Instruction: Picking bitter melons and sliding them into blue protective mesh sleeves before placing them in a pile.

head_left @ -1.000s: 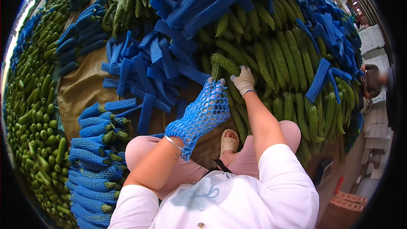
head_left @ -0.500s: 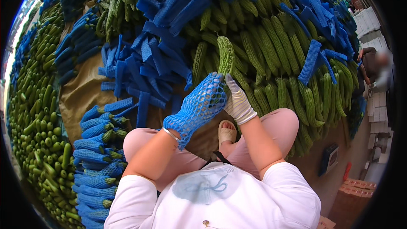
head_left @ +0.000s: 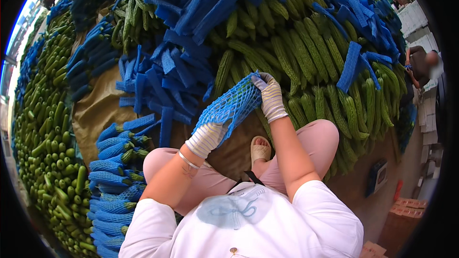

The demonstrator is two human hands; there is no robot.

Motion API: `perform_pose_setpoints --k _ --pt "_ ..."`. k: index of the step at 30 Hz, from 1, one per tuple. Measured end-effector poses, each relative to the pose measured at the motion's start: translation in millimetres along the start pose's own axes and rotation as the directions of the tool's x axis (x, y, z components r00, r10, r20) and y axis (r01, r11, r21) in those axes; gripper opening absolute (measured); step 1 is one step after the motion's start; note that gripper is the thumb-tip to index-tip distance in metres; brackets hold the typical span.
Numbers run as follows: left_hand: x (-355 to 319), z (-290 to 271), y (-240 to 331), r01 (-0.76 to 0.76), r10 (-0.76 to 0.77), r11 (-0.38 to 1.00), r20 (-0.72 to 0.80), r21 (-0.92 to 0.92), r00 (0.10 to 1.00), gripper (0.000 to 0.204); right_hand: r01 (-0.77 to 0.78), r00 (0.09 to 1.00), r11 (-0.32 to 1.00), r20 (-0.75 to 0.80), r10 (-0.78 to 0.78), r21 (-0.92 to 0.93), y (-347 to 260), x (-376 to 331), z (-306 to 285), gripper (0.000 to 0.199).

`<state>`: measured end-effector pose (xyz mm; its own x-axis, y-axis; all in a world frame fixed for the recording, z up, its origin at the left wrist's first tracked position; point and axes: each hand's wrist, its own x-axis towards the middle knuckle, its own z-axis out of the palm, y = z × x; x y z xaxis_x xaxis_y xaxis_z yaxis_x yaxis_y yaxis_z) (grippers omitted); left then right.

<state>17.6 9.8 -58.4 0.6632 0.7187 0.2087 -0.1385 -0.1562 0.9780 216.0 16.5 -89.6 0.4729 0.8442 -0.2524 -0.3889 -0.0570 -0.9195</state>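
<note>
The long blue foam net sleeve [head_left: 228,109] is the landmark here: it lies in the air above the person's pink knees, and its long axis runs from lower left to upper right. The left hand [head_left: 206,138] in a striped knitted glove is at the lower end of the sleeve, and its grip is closed around that end. The right hand [head_left: 270,98], in the same kind of glove, is at the upper end, with its fingers closed on the mouth of the sleeve. A green bumpy bitter gourd [head_left: 244,91] shows through the net near this upper end, so the right hand is the nearer one to it. Beyond the sleeve lies a big heap of green gourds [head_left: 306,57]; to its left are loose empty blue sleeves [head_left: 158,86], and lower left are wrapped gourds [head_left: 112,172].
</note>
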Motion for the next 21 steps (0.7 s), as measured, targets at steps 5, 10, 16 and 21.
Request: perform_pose_setpoints --k 5,10,16,21 --pt "3.6 -2.9 24.1 0.314 -0.508 0.534 -0.001 -0.785 0.861 0.038 0.007 0.99 0.993 -0.137 -0.022 -0.114 25.7 27.8 -25.1 0.028" --pt "2.7 4.2 37.4 0.273 -0.33 0.825 -0.03 -0.495 0.943 0.043 -0.056 0.997 0.993 -0.049 0.062 0.108 32.1 0.2 -23.7 0.044" --pt "-6.2 16.7 39.2 -0.188 0.104 0.919 0.247 0.347 0.963 0.047 -0.447 0.875 0.776 0.399 0.275 0.446 -18.7 -59.4 -20.4 0.055" --pt "6.2 -6.8 49.6 0.279 -0.312 0.925 -0.099 -0.257 0.945 0.018 -0.334 0.899 0.926 0.356 0.256 0.177 -33.3 -72.8 -44.0 0.047"
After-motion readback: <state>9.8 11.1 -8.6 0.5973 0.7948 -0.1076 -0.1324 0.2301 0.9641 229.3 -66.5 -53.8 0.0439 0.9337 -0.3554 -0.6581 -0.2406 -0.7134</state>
